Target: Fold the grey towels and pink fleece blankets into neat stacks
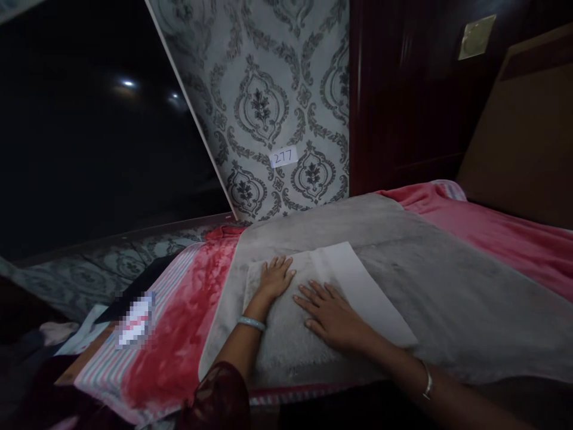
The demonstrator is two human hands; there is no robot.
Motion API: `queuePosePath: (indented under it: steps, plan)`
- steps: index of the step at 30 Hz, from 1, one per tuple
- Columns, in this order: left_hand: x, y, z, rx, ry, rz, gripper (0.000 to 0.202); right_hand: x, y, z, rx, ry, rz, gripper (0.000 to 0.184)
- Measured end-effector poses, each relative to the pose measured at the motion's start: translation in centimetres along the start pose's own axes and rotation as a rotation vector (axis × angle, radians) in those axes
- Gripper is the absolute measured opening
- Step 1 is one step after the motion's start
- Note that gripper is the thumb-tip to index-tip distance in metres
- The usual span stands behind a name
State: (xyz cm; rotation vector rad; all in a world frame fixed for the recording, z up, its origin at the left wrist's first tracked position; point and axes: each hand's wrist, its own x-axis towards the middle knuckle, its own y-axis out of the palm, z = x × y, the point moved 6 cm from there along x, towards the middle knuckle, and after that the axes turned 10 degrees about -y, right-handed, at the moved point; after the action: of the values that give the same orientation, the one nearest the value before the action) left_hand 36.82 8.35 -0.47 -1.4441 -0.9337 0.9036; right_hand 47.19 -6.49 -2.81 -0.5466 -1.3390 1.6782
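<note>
Both hands flat, fingers spread, gripping nothing: left hand and right hand pressed side by side on folded towel, lying atop grey blanket over pink bedcover, near patterned wall.

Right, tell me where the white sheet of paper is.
In the head view the white sheet of paper lies flat on the grey blanket, centre of frame, just right of the right hand, whose fingers touch its edge.
</note>
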Motion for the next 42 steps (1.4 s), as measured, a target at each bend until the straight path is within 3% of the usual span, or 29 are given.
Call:
queuePosePath:
  steps: [5,9,24,29,33,38,42]
  plan:
    - [1.7,0.2,-4.1,-0.018,0.206,0.098,0.06,0.0,-0.5,0.2,0.004,0.015,-0.014,0.058]
    - [3.4,0.5,-6.2,-0.009,0.253,0.059,0.056,-0.4,-0.5,0.5,0.016,0.017,-0.018,0.059]
    - [9.7,0.4,-5.2,-0.039,0.079,-0.032,0.032,-3.8,0.7,2.4,0.075,0.009,-0.013,0.063]
    - [7.9,-1.2,-5.4,-0.068,0.048,-0.127,0.038,-3.8,0.4,2.5,0.045,-0.002,-0.027,0.06]
    - [4.6,-2.2,-5.7,-0.096,0.161,-0.159,0.042,-3.7,0.2,2.7,0.032,0.004,-0.044,0.06]
    - [1.2,-0.9,-5.4,-0.094,0.313,-0.071,0.04,-3.6,0.3,2.8,0.026,-0.008,-0.057,0.061]
    - [2.1,0.2,-4.9,-0.11,0.254,-0.045,0.047,-3.7,0.2,2.8,0.02,-0.011,-0.072,0.061]
